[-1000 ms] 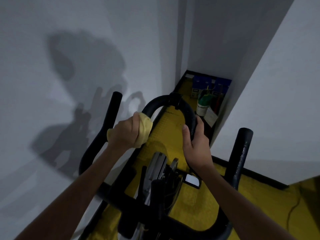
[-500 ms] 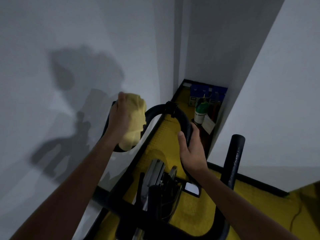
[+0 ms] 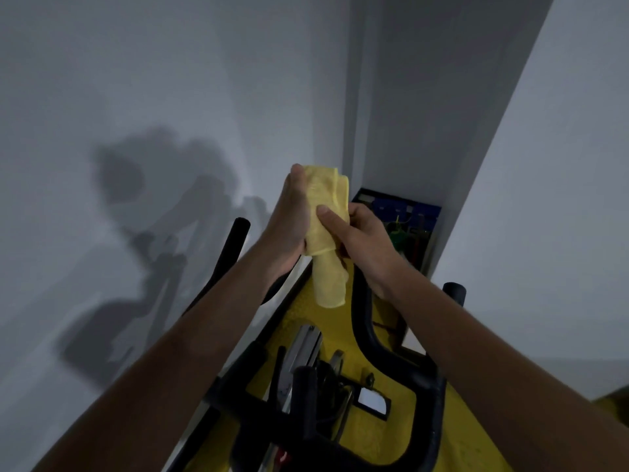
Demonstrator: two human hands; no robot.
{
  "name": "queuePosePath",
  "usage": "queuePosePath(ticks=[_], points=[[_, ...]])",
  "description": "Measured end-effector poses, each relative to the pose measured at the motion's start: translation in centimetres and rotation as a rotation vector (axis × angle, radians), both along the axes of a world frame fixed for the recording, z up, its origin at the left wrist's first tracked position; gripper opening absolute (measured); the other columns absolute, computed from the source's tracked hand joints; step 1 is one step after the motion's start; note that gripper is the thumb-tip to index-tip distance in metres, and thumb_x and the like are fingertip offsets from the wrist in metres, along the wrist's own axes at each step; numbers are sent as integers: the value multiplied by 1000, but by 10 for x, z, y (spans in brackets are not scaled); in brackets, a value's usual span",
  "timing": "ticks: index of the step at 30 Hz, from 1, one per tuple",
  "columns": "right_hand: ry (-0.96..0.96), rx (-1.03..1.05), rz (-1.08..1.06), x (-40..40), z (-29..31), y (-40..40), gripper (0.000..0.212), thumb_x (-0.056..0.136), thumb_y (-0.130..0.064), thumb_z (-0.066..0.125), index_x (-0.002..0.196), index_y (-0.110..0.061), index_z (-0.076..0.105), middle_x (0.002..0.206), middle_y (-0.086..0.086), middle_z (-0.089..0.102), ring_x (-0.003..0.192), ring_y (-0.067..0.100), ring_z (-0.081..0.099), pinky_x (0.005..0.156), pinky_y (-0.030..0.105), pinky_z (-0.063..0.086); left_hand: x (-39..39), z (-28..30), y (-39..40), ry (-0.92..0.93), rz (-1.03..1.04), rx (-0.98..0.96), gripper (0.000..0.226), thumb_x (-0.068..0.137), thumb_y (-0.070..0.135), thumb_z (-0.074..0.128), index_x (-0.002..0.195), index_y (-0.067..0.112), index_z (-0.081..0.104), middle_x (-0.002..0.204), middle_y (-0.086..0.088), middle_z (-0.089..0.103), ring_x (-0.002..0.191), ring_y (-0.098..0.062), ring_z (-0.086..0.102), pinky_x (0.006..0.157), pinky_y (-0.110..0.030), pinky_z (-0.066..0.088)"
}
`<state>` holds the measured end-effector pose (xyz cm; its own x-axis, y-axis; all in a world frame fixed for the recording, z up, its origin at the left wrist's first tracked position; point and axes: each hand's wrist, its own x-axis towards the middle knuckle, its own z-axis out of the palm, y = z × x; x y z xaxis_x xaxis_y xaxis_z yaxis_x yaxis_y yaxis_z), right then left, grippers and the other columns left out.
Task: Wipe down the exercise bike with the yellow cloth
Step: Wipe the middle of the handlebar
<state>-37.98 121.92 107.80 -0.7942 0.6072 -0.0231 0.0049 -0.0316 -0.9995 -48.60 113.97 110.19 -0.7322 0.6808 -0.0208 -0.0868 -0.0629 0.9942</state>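
**Now: both hands on the cloth, above the bike**

Now I count two bare hands, one cloth and one bike in my head view. My left hand (image 3: pixel 293 218) and my right hand (image 3: pixel 361 238) meet in front of me, raised above the black tubular handlebars of the exercise bike (image 3: pixel 366 321), and neither touches the bars. Between them is the single soft yellow cloth (image 3: pixel 327 240), rolled or bunched into a thick bundle.

The cloth's long axis runs close to vertical. Its upper end points up toward the white wall corner (image 3: pixel 354 97) and pokes out above my left fingers; its lower end hangs free, pointing down at the yellow floor mat (image 3: pixel 381 434) and the bike's frame, clear of the curved bar beside it.

My left fingers are pressed together and curled round the cloth's left side, palm against the fabric. My right hand clamps the middle of the bundle, thumb (image 3: pixel 328 216) laid flat across its front; the other right fingers are wrapped behind the cloth, hidden from me.

On the bike I can count two upright black foam-covered bar ends, one on the left (image 3: pixel 238 233) and one on the right (image 3: pixel 454 291), plus the central loop. A small white-faced display (image 3: pixel 372 400) sits low on the frame. Well beyond my hands, in the corner, is a dark shelf (image 3: pixel 405 212) holding blue boxes and a green item, too dim to number.
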Motion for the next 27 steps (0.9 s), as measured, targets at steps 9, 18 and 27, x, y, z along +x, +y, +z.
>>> queuePosePath(ticks=[9, 18, 27], points=[[57, -5, -46, 16, 9, 5, 25, 105, -31, 54, 118, -10, 57, 105, 7, 67, 97, 23, 64, 97, 52, 53, 9, 8, -2, 117, 6, 25, 53, 91, 64, 47, 114, 16, 46, 111, -7, 61, 105, -26, 66, 91, -52, 55], [127, -144, -160, 30, 16, 8, 19, 107, -28, 49, 118, -18, 60, 119, 9, 67, 111, 26, 66, 96, 44, 55, 7, 5, -21, 348, -54, -125, 59, 81, 63, 68, 111, 15, 55, 104, -2, 68, 92, -14, 69, 81, -35, 59], [-12, 66, -442, 37, -12, 39, 25, 102, -29, 54, 127, -27, 53, 121, -4, 58, 114, 20, 58, 87, 34, 49, 8, -7, 5, 364, -201, -247, 54, 83, 54, 72, 100, 2, 68, 97, -18, 71, 93, -35, 69, 87, -46, 56]])
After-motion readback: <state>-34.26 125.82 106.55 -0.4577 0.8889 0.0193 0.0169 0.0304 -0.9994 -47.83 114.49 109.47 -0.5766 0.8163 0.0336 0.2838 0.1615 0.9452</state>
